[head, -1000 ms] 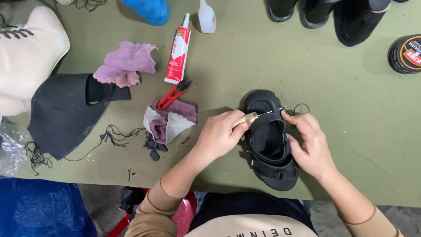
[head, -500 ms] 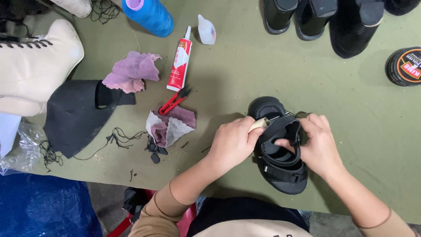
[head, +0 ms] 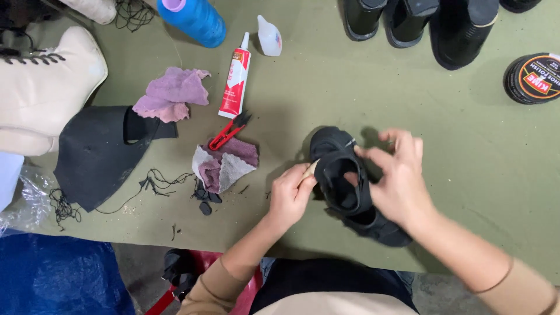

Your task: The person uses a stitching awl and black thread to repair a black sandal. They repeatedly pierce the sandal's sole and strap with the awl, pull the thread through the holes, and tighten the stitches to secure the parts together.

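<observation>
A small black sandal point(head: 344, 175) lies on the olive-green table point(head: 478, 157) near its front edge. My left hand point(head: 290, 195) is closed on a small pale tool whose tip presses against the sandal's left side by the strap. My right hand point(head: 399, 178) grips the sandal's strap and upper from the right, fingers curled over it. The heel end of the sandal point(head: 382, 230) pokes out below my right wrist.
Red thread snips point(head: 228, 130) lie on a pink-grey rag point(head: 224, 163) left of the sandal. A glue tube point(head: 234, 76), blue thread spool point(head: 192, 20), pink cloth point(head: 169, 93), black leather piece point(head: 96, 154), cream boot point(head: 44, 87), polish tin point(head: 534, 77) and black shoes point(head: 431, 23) sit around.
The view has shifted, so the sandal sits lower and further right. My right hand has moved from beside the strap to over it, and the sandal has turned slightly.
</observation>
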